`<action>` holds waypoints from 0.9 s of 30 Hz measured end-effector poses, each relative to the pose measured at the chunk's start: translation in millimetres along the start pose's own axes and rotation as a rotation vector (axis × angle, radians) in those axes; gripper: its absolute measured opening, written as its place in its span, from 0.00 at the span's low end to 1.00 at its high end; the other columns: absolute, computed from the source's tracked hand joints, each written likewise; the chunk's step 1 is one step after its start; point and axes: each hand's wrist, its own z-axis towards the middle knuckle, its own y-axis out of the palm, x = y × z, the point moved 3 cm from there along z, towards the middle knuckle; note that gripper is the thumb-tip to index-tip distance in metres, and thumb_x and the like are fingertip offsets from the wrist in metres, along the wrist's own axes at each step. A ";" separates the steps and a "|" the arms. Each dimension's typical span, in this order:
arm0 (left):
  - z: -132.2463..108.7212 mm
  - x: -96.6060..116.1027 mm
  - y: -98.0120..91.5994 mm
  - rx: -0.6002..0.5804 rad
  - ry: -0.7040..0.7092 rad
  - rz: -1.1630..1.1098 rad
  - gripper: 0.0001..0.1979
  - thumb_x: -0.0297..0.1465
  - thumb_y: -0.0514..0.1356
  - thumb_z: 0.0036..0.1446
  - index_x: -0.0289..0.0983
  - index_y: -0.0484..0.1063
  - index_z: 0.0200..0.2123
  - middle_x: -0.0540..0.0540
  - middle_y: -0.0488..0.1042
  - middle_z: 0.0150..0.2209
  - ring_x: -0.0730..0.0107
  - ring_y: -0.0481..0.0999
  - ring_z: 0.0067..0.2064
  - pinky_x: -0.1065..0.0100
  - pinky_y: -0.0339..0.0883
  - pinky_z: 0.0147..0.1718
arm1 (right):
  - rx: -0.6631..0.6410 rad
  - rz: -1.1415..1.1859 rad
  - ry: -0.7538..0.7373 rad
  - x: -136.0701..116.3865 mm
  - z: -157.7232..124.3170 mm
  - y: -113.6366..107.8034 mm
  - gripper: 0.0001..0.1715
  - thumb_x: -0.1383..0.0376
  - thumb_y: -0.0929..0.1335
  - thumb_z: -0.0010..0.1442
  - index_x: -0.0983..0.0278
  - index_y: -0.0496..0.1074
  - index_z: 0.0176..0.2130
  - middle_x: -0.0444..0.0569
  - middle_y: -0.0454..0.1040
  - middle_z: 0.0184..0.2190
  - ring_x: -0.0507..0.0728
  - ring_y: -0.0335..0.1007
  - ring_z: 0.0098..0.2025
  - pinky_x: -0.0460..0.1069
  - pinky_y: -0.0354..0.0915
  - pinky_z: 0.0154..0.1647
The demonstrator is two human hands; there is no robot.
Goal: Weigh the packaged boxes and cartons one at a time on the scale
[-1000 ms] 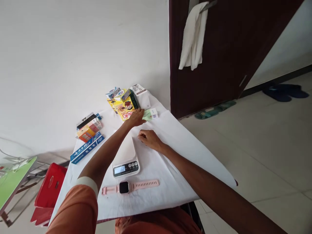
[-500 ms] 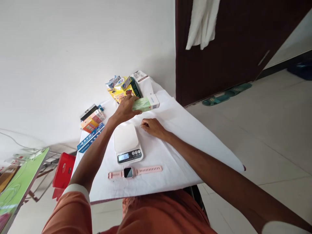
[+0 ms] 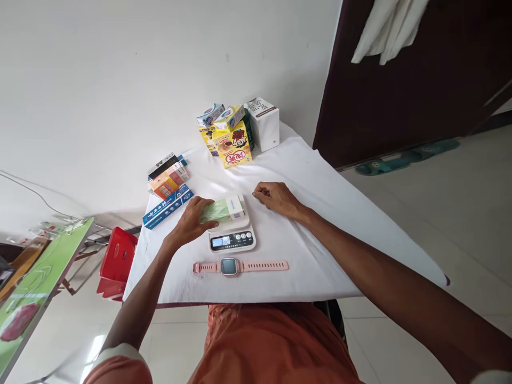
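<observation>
My left hand (image 3: 194, 220) grips the left end of a green and white box (image 3: 224, 209), which is over the plate of the white kitchen scale (image 3: 232, 241). Whether the box touches the plate is hard to tell. The scale's lit display faces me. Right of the scale, my right hand (image 3: 277, 198) rests on the cloth with fingers curled; anything inside them is hidden. A pink-strapped watch (image 3: 229, 266) lies flat in front of the scale.
Yellow boxes (image 3: 234, 146) with smaller boxes on top stand at the back beside a white box (image 3: 266, 125). Left are an orange box (image 3: 167, 182) and a long blue box (image 3: 168, 207). A red stool (image 3: 117, 258) stands beyond the table's left edge.
My left hand has brought the green and white box from beside the yellow boxes down over the scale. The view has shifted, and my right hand remains curled on the cloth.
</observation>
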 end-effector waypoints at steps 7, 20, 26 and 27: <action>-7.2 -0.2 -14.3 0.103 0.039 -0.062 0.35 0.41 0.74 0.58 0.42 0.68 0.65 0.39 0.73 0.59 0.50 0.74 0.62 0.48 0.71 0.62 | -0.003 0.002 0.011 0.0 2.2 0.8 0.14 0.56 0.65 0.61 0.61 0.71 0.30 0.44 0.73 0.23 0.53 0.67 0.25 0.48 0.61 0.32; -40.8 10.5 -41.1 0.377 0.027 -0.053 0.24 0.43 0.68 0.66 0.44 0.71 0.60 0.41 0.77 0.57 0.55 0.77 0.60 0.52 0.73 0.60 | 0.000 -0.059 -0.021 2.8 2.0 2.7 0.17 0.52 0.65 0.61 0.59 0.71 0.28 0.44 0.74 0.21 0.55 0.68 0.24 0.49 0.62 0.30; -11.2 6.2 2.3 0.076 0.012 0.046 0.34 0.44 0.72 0.59 0.39 0.69 0.64 0.35 0.75 0.59 0.45 0.73 0.63 0.43 0.66 0.64 | -0.040 -0.040 0.003 1.0 -0.2 2.2 0.19 0.48 0.64 0.62 0.59 0.71 0.30 0.43 0.73 0.22 0.54 0.67 0.22 0.50 0.63 0.30; -8.4 4.6 5.6 0.053 0.002 0.049 0.33 0.44 0.72 0.60 0.39 0.70 0.64 0.35 0.75 0.58 0.45 0.74 0.62 0.43 0.67 0.64 | -0.043 -0.035 0.003 0.9 -0.8 2.1 0.20 0.48 0.65 0.62 0.59 0.71 0.30 0.44 0.73 0.22 0.54 0.67 0.22 0.50 0.63 0.29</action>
